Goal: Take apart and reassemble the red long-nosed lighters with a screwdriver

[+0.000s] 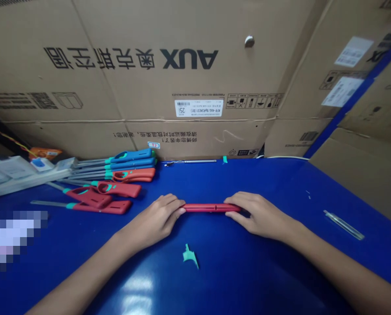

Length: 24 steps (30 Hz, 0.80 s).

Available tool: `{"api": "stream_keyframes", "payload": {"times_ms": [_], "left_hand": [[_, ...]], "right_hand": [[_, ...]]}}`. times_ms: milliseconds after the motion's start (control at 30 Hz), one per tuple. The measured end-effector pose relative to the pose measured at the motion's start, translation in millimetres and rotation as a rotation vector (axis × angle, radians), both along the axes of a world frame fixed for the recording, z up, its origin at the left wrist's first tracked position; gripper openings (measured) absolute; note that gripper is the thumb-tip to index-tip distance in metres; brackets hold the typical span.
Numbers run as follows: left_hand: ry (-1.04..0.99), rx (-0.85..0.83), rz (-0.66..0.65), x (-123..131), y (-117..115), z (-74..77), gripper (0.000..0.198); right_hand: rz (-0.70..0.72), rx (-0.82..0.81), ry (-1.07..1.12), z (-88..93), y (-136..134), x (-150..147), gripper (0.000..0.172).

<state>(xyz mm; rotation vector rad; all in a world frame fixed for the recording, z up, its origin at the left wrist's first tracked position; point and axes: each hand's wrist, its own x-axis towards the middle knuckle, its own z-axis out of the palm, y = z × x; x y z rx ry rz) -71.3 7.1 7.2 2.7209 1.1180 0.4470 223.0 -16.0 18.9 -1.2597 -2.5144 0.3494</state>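
Note:
Level above the blue table, a red lighter handle stretches between my two hands, its long seam facing me. My left hand pinches its left end between thumb and fingers. At the right end, my right hand grips it the same way, covering the tip. A slot shows in the seam near the right hand. On the table, below the handle and touched by neither hand, lies a green trigger piece. What is inside the handle is hidden.
Assembled long-necked lighters, red ones, orange ones and blue ones, lie piled at left beside a white power strip. A thin metal rod lies along the cardboard wall. A clear plastic sleeve rests at right.

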Motion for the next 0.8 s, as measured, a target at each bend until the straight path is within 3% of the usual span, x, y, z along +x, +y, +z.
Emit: {"api": "stream_keyframes", "payload": {"times_ms": [467,800], "left_hand": [[-0.126,0.156,-0.185,-3.3,2.2,-0.7,0.022],[-0.157,0.264,-0.198,-2.9,0.1,0.1,0.021]], "right_hand": [[0.113,0.222,-0.027,-2.1,-4.1,2.0,0.023],[0.113,0.29,0.043,-4.7,-4.0,-0.7,0.024]]}}
